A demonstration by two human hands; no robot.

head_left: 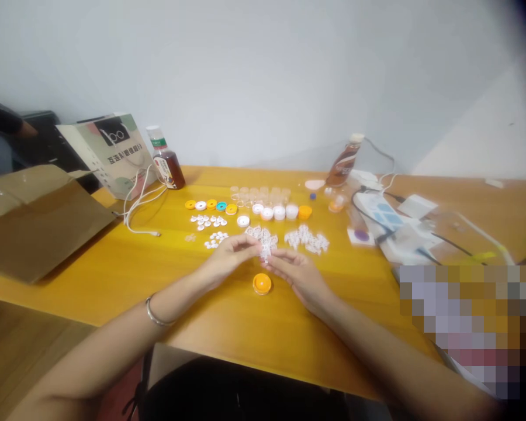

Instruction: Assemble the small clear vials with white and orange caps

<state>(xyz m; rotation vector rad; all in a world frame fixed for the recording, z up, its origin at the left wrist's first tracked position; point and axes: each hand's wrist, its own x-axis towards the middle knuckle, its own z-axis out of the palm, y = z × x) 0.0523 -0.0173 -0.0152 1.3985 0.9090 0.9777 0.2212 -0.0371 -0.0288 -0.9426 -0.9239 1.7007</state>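
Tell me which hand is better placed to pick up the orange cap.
Right, probably. The right hand lies just beside the orange cap; the left hand sits farther back. Both pinch a small white part.

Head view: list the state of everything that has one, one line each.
Left hand, fingertips pinching small white plastic part.
Right hand, fingertips on the same part.
Orange round plastic cap, lying loose on the yellow wooden table, untouched.
Brown tea bottle with white cap, upright, closed.
White power strip, cables running into it.
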